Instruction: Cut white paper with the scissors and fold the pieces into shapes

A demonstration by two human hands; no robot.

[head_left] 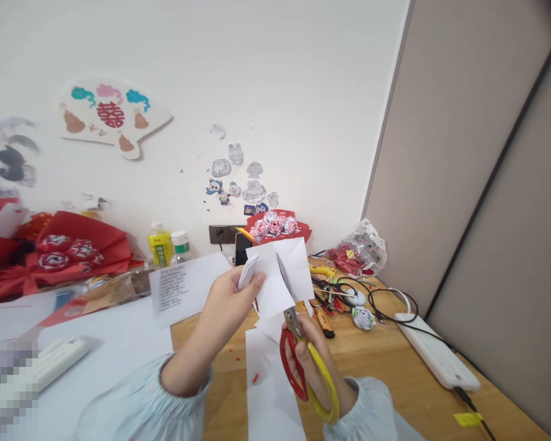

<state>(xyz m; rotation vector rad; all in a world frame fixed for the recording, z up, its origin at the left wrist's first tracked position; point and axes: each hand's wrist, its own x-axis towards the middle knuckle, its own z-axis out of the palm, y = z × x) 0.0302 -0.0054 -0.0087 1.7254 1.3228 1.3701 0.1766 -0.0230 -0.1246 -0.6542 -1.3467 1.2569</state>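
Head view: left fingers clamped on white paper, right fingers closed round scissors. Plastic bag on worktop contains red material

The scissors are showing one red handle and one yellow, the paper is showing plain white, and, on the brown wood-grained table, a bouquet by the back edge is displaying pink-and-white flowers, while a power strip near the right edge is gleaming white.
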